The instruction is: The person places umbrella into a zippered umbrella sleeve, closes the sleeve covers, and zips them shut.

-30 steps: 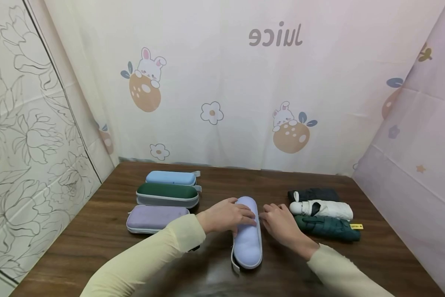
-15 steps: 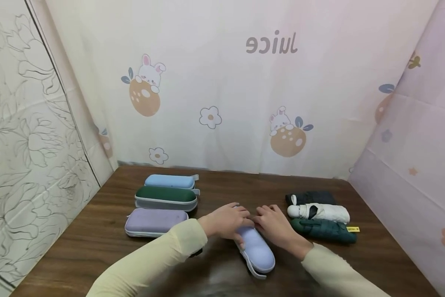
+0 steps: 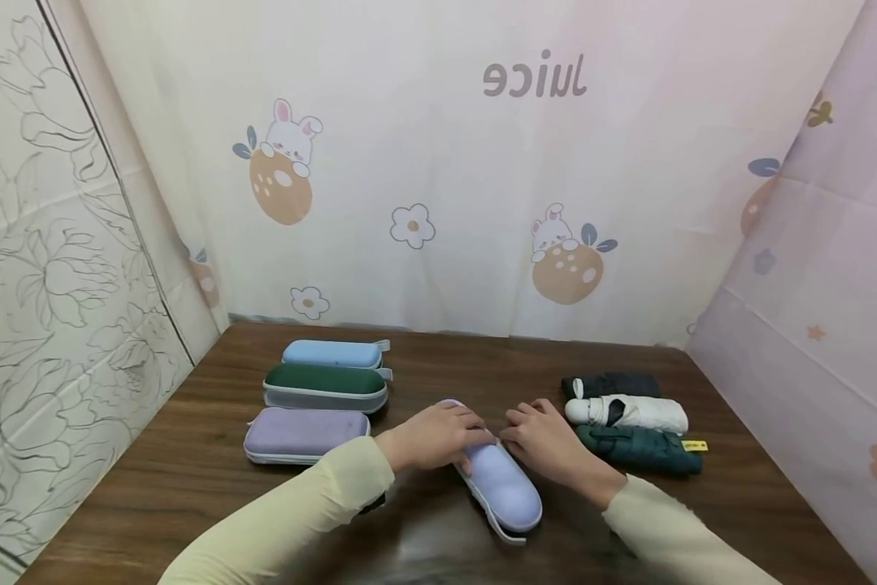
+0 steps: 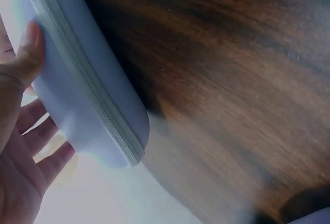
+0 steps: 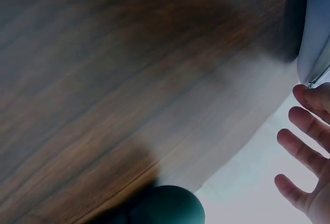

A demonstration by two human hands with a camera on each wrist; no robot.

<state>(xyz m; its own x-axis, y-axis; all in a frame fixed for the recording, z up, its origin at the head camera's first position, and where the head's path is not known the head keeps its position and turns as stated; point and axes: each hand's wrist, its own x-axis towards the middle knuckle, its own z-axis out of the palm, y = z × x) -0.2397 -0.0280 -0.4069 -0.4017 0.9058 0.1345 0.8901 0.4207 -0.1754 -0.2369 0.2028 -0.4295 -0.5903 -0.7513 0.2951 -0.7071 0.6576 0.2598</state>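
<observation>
Left hand (image 3: 434, 436) grips a pale-lavender, oblong, smooth-shelled case (image 3: 505, 487); right hand (image 3: 544, 439) pinches its small silvery zipper pull (image 5: 311, 84). Probably light and fairly stiff, best braced along both sides.

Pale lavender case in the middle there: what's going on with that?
A person has a left-hand grip around the pale lavender case, while the right-hand grip appears to pinch a zip pull toward its far end. The stretch of zip seen from the left wrist looks closed. On the wooden table, a light blue case, green case and purple case lie to the left; a black umbrella, white umbrella and dark green umbrella, all folded, lie to the right.
</observation>
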